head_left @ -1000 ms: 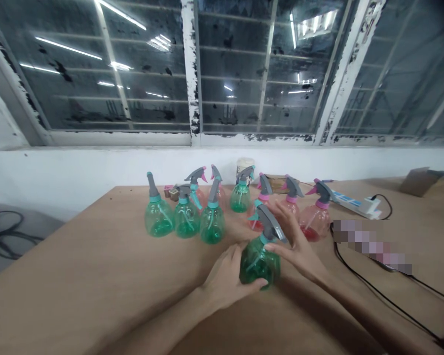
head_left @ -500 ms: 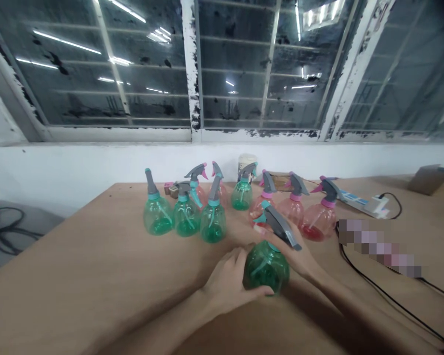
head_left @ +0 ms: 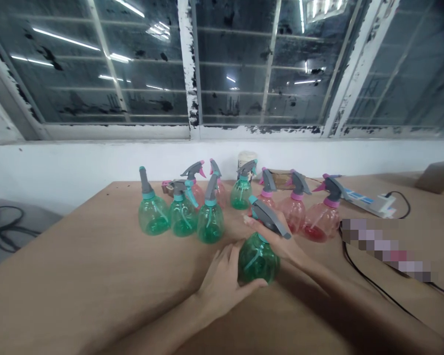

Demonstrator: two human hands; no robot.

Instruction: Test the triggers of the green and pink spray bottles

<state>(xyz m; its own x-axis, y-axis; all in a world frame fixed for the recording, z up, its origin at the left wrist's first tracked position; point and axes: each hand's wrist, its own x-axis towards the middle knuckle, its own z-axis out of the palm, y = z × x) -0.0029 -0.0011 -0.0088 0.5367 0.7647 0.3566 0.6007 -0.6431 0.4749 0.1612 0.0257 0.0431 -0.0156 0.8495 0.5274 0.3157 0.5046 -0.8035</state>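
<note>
A green spray bottle (head_left: 258, 261) with a grey spray head is between my two hands at the front of the group. My left hand (head_left: 224, 276) wraps the bottle's round body from the left, thumb below. Around the neck and grey head, my right hand (head_left: 276, 236) is closed from the right, its fingers partly hidden behind the head. To the left stand green spray bottles (head_left: 210, 224), and one more green spray bottle (head_left: 241, 192) is farther back. Behind my right hand are pink spray bottles (head_left: 321, 222) with grey heads and pink triggers.
On the wooden table (head_left: 114, 286) a white power strip (head_left: 370, 202) lies at the right, with black cables near it. A pale cylindrical container (head_left: 247, 160) and a brown box (head_left: 281, 179) are by the wall. Another brown box (head_left: 436, 176) sits far right.
The held bottle has shifted slightly left and up in the view, along with both hands. My right hand still grips the neck and head area.
</note>
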